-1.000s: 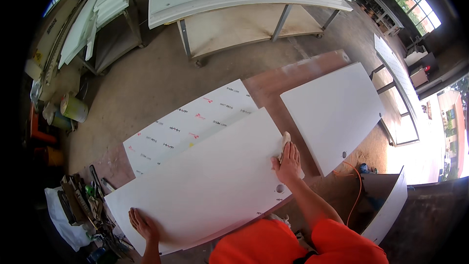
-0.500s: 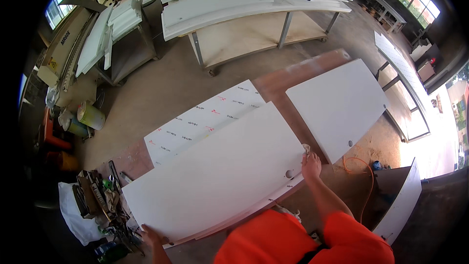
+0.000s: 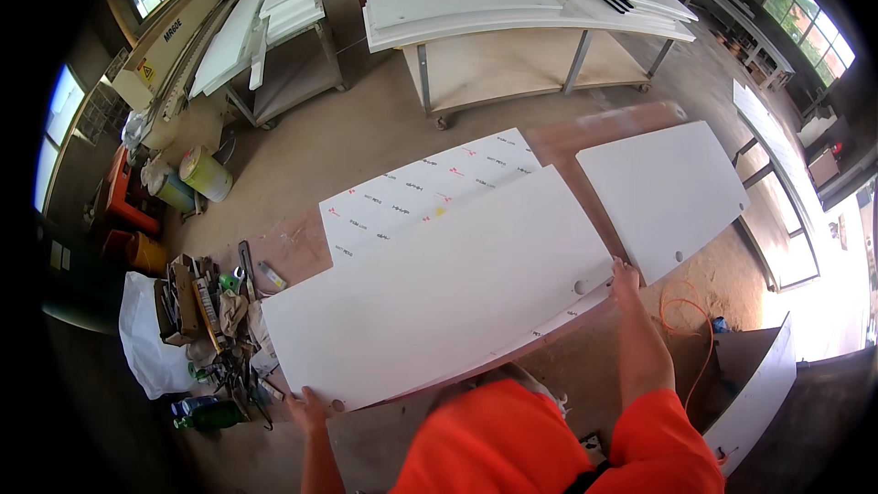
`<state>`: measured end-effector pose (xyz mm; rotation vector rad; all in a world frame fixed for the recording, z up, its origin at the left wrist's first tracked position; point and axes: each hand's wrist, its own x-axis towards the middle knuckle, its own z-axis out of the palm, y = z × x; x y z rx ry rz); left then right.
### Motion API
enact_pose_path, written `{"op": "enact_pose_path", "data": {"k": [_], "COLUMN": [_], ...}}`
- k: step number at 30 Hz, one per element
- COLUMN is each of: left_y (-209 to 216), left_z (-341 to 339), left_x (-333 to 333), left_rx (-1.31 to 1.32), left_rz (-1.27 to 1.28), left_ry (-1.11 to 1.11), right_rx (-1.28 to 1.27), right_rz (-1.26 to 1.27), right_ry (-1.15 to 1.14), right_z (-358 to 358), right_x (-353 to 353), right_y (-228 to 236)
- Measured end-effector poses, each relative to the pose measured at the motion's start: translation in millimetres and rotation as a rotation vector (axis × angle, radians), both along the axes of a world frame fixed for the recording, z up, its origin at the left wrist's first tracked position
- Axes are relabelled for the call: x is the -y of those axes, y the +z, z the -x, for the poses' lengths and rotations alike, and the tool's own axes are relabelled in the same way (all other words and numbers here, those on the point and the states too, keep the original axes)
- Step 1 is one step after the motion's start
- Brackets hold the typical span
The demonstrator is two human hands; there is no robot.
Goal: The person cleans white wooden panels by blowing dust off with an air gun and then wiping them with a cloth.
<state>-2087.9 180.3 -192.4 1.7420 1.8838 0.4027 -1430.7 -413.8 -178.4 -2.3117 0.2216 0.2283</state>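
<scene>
A long white panel (image 3: 439,288) with a round hole near each end of its near edge lies before me, tilted up at the right. My left hand (image 3: 308,410) grips its near left corner, fingers closed round the edge. At the right end, my right hand (image 3: 626,281) is closed on the panel's edge; whether a rag is still in it I cannot tell. Under the panel lies a board covered in printed white film (image 3: 412,190), its far part showing. Both rest over a reddish-brown worktop (image 3: 291,249).
Another white panel (image 3: 663,192) lies to the right on the worktop. Tools (image 3: 233,311) and a green bottle (image 3: 218,415) crowd the left end. Beyond stands a wheeled table (image 3: 512,69) stacked with white panels. An orange hose (image 3: 702,329) curls across the floor at right.
My view has turned, shifting the scene rightward. My right hand, which held a pale rag at the panel's right edge, now grips that edge. The panel has moved slightly nearer over the printed board.
</scene>
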Motion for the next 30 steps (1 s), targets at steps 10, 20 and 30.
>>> {"op": "enact_pose_path", "data": {"k": [10, 20, 30], "left_y": [34, 91, -2], "left_z": [51, 55, 124], "left_x": [-25, 1, 74], "left_rx": [0.178, 0.221, 0.133], "left_rz": [0.088, 0.184, -0.019], "left_ry": [-0.042, -0.016, 0.100], "right_rx": [-0.308, -0.165, 0.275], "right_rz": [-0.343, -0.280, 0.630], "right_ry": [-0.291, -0.513, 0.493], "right_z": [69, 147, 131], "right_x": [30, 62, -179], "right_y": [-21, 24, 38]}}
